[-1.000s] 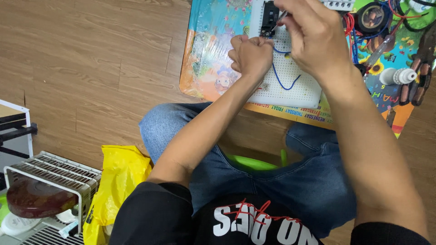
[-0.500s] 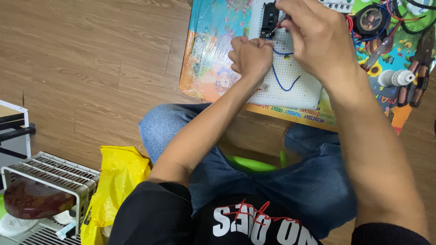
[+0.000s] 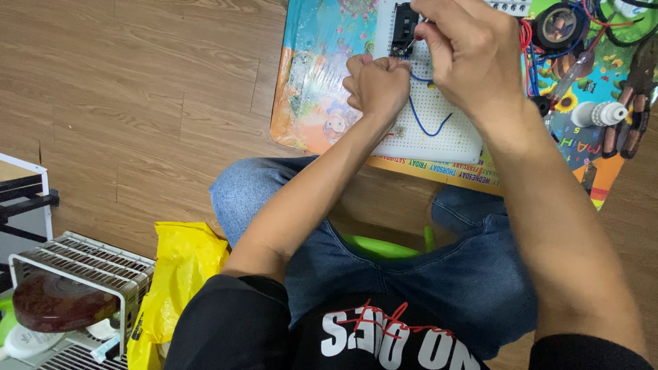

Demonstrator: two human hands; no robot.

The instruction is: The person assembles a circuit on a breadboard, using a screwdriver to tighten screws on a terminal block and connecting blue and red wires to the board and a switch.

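Resting on a colourful picture mat [image 3: 322,89] laid on the wooden floor [image 3: 137,103], the white breadboard [image 3: 439,127] sits right in front of your crossed legs, and both of your hands are over it. Your left hand [image 3: 375,85] is curled into a loose fist with its knuckles on the board's near left part; whether it grips anything inside that fist cannot be told. Your right hand [image 3: 473,55] hovers over the board's upper part, thumb and forefinger pinched narrowly on a thin metal pin or wire end, just beside the black component [image 3: 403,29] plugged in at the top left. A blue jumper wire [image 3: 425,120] loops across the holes between your two hands.

To the right of the board, on the mat, lie a tangle of red and blue wires [image 3: 531,55], a round black part [image 3: 558,24] and a small white bottle [image 3: 600,113]. Well apart, by your left knee, a yellow plastic bag [image 3: 181,274] leans against a white wire rack [image 3: 82,264].
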